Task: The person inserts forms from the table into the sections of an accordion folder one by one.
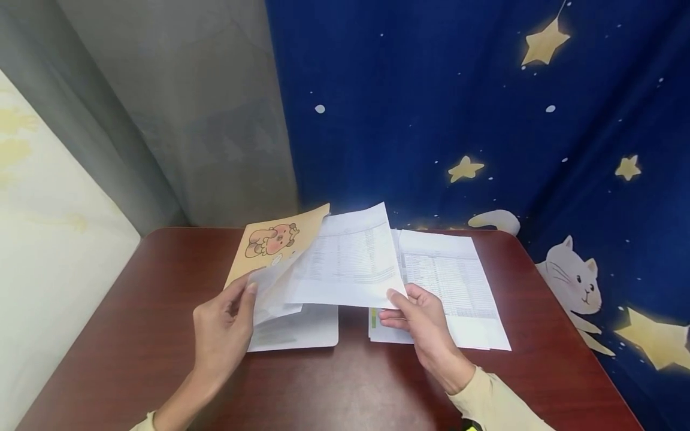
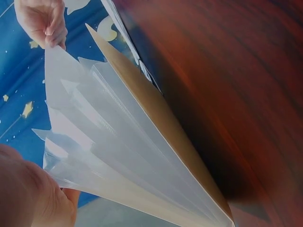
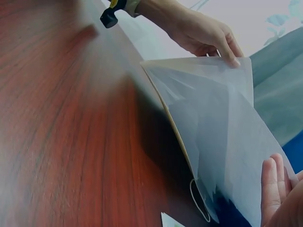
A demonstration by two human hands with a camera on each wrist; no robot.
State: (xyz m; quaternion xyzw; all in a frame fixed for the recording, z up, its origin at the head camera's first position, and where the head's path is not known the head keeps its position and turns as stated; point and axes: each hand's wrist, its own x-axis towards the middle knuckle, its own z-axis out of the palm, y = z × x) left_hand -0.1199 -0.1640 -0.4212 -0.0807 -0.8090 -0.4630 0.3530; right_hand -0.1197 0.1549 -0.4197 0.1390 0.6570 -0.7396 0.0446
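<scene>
Left hand [image 1: 223, 326]: fingers curled round the lifted front leaves of a tan folder [image 1: 272, 245] with a cartoon print, holding the cover and clear sleeves [image 2: 118, 142] fanned open above the back leaf, which lies flat on the surface [image 1: 135, 335]. The left wrist view shows several translucent pockets spread apart.

Centre: a printed sheet [image 1: 350, 260] is raised off the surface, its left edge reaching into the fanned folder.

Right hand [image 1: 423, 317]: thumb and fingers pinch the sheet's lower right corner.

Right: a stack of printed papers [image 1: 458, 287] lies flat just beside the folder, partly under the right hand.

Risks, as judged: the sheet is held by one corner only, so it may sag, buckle or catch on a pocket edge. The sleeves sit close together, so it could enter the wrong pocket. If the left hand's grip slackens, the leaves would fall shut on the sheet and crease it.
</scene>
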